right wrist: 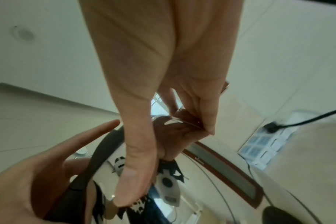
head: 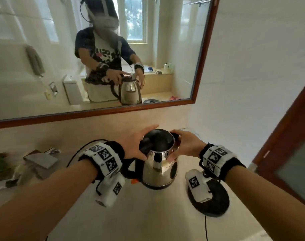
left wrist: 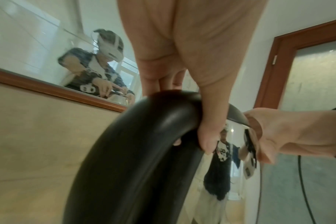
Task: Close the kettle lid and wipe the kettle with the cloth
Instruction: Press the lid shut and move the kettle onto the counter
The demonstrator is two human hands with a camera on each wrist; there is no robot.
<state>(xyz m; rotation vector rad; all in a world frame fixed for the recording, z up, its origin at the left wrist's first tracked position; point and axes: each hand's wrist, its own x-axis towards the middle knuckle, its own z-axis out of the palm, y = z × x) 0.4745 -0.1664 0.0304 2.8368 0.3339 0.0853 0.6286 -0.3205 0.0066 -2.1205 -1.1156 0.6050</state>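
Head view: a steel electric kettle [head: 158,169] stands on the pale table [head: 148,214], both hands at its top.
Lid: the black kettle lid [head: 159,140] appears to lie down over the opening; whether it has clicked fully shut I cannot tell.
Left hand: the left hand [head: 136,145] lies over the handle side of the kettle, fingers stretched across the lid's far edge, thumb curled down by the top of the black handle [left wrist: 144,144].
Right hand: the right hand [head: 186,145] cups the spout side of the kettle, fingers bent round the rim, thumb pressed on the steel wall just below it.
Kettle base: the round black power base [head: 212,200] sits right of the kettle, near but apart, its cord running toward the table's near edge.
Cloth: none shows beside the kettle; blurred clutter [head: 35,162] lies well left of it, too unclear to name.
Contents: the lid hides the inside of the kettle, so what it holds is unknown.
Doing it well: my judgement is to press straight down on the lid with the left hand while the right hand steadies the body, so the kettle neither tips nor slides toward the base.
Next need: the cloth must be found before wiping.
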